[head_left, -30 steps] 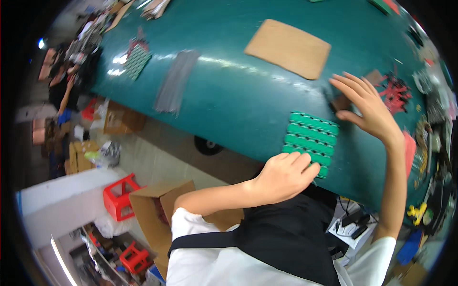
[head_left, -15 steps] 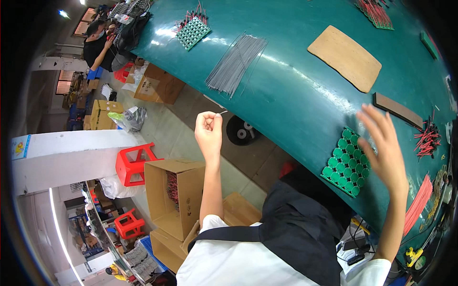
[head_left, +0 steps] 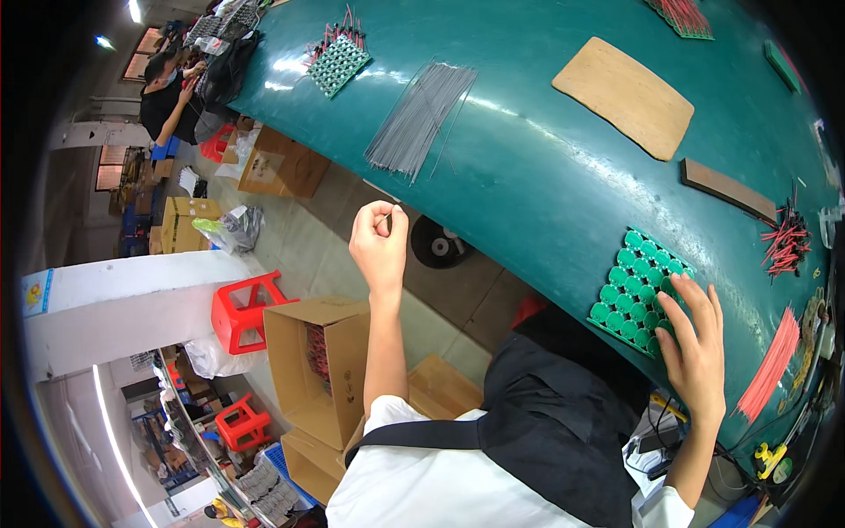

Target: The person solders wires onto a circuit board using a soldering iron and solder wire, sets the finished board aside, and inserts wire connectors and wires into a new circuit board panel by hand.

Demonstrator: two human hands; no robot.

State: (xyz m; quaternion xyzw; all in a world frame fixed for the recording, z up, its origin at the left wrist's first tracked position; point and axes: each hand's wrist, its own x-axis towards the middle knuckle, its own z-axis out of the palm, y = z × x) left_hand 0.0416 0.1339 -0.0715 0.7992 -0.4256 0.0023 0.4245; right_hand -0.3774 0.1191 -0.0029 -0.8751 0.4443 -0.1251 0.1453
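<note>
My left hand (head_left: 380, 251) is raised off the table's near edge, thumb and forefinger pinched together. Whatever is between those fingertips is too small to make out. At the right, my right hand (head_left: 695, 356) has its fingers apart, and its fingertips reach over the right side of a panel of round green circuit boards (head_left: 629, 304). Whether they press on it I cannot tell. The panel lies near the front edge of the green table (head_left: 519, 194). Beyond my left hand lies a bundle of thin grey wires (head_left: 418, 123).
Another green panel with red and black wires (head_left: 339, 66) lies far left. Toward the right are a tan sheet (head_left: 625, 97), a dark brown bar (head_left: 726, 189), short red-black wires (head_left: 786, 242) and pink-red wires (head_left: 770, 365). Cardboard boxes (head_left: 352, 370) and red stools (head_left: 242, 308) stand left; a person (head_left: 167, 101) sits beyond.
My right hand has come down and in from above the table to the green panel's right side. My left hand stays pinched, shifted slightly left. The whole view has moved a little.
</note>
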